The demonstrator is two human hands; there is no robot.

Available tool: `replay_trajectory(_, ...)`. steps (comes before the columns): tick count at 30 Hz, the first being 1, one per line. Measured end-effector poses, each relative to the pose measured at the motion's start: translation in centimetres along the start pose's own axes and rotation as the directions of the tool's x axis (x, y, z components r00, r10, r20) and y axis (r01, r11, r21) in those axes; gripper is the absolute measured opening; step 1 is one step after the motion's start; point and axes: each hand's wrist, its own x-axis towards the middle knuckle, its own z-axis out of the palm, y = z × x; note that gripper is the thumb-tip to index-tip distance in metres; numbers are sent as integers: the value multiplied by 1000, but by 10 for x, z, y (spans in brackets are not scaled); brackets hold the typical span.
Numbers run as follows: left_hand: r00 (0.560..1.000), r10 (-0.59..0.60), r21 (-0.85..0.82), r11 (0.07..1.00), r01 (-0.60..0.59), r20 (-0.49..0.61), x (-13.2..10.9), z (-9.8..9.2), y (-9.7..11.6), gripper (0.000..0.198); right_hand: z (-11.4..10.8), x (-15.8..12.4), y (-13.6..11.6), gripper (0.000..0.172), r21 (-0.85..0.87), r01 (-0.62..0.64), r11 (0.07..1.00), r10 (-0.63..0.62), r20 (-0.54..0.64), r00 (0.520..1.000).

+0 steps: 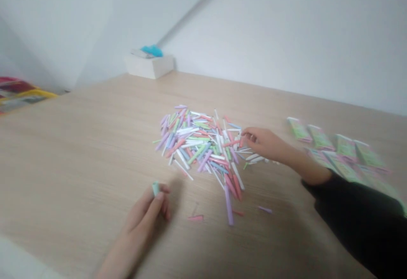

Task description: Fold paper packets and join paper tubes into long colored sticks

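Note:
Closed around a short mint-green tube [155, 188], my left hand [149, 209] is held over the near side of the table, left of the pile. The tube looks like a pen cap or barrel piece and points upward. My right hand [259, 140] reaches to the right edge of a loose pile of pastel pen parts [197, 139]. Its fingers are bent and pinched together at a coral pen piece [231, 143]; blur hides the exact grip. Purple, green, blue, coral and white tubes and thin sticks lie crisscrossed in the pile. A long purple tube [228, 206] sticks out toward me.
Green-and-pink flat packs [321, 137] lie in rows at the right, partly beneath my right sleeve. A white box [149, 66] with something blue on top stands by the wall. Small pink [195, 218] and purple [265, 209] pieces lie near the front. Colourful items [22, 92] show at far left.

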Motion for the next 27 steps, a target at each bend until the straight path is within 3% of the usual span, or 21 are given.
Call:
replay_trajectory(3,995,-38,-39,998,42,94,2,-7,11,45,-8,4,17,30,-18,-58,998,57,-31,998)
replay_trajectory(7,965,-180,-369,898,241,192,2,-5,30,34,-10,-14,30,30,4,-115,993,115,14,993)
replay_trajectory(9,954,-210,-447,847,288,216,0,3,37,34,-7,-27,35,30,21,-126,992,125,47,991)
replay_trajectory(16,956,-82,-442,873,206,283,-12,39,46,22,-2,-49,68,29,-8,-241,971,241,-5,971)
replay_trajectory(20,929,-13,-381,910,165,370,-12,52,48,21,-7,-49,87,30,-16,-274,962,273,-27,962)
replay_trajectory(23,897,-89,-313,918,242,433,-7,56,54,24,-12,-50,98,32,-12,-272,962,271,-22,962)
replay_trajectory(27,903,-241,-314,879,358,355,1,60,69,29,-20,-60,109,31,14,-216,976,216,-30,976)
